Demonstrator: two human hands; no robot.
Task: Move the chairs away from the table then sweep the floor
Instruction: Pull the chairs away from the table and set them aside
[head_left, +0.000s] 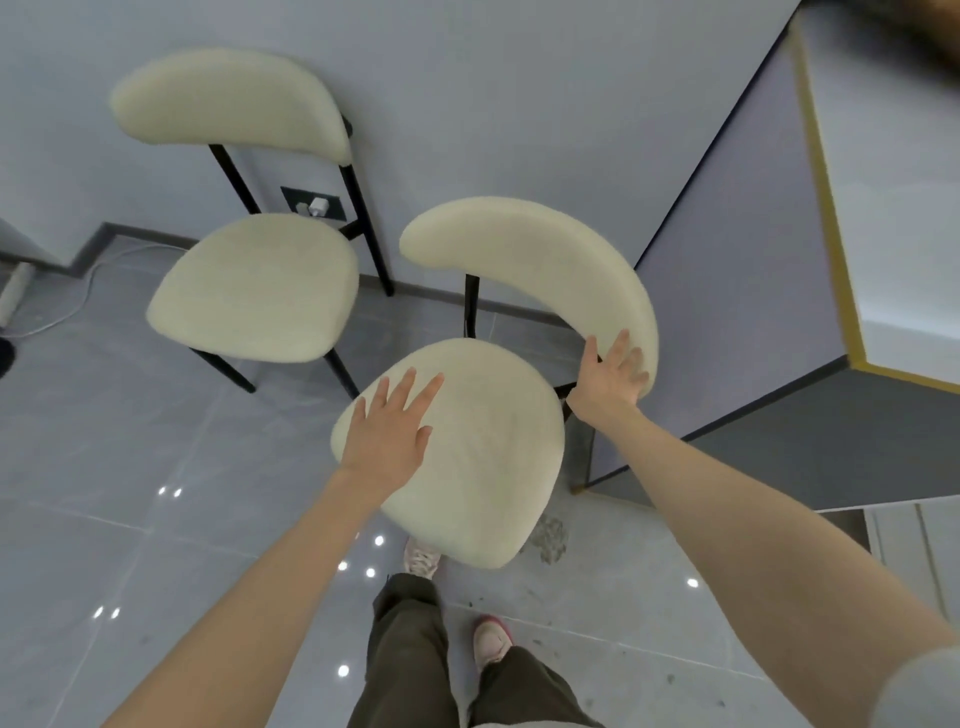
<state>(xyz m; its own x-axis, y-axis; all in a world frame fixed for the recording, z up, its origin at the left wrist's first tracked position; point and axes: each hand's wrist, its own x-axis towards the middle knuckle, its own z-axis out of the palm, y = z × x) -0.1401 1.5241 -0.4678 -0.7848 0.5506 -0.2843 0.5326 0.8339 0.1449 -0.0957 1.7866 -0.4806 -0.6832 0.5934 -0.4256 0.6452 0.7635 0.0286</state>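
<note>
Worryingly, left hand (388, 434) and right hand (613, 376) press flat (no grasp): centre chair (493, 467) may skid into upper-left chair (254, 291).

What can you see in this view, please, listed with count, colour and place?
chairs: two, cream with black legs; near chair beside the table, far chair against the wall
table: one, pale top, gold edging, grey side, right
wall socket: one, dark, white plug, behind far chair
cable: one, white, floor at left
dirt patch: one, dark specks, by near chair
floor: grey glossy tiles
shoes: two, pinkish, bottom centre
left hand: flat on near chair's seat
right hand: on near chair's backrest end
</note>
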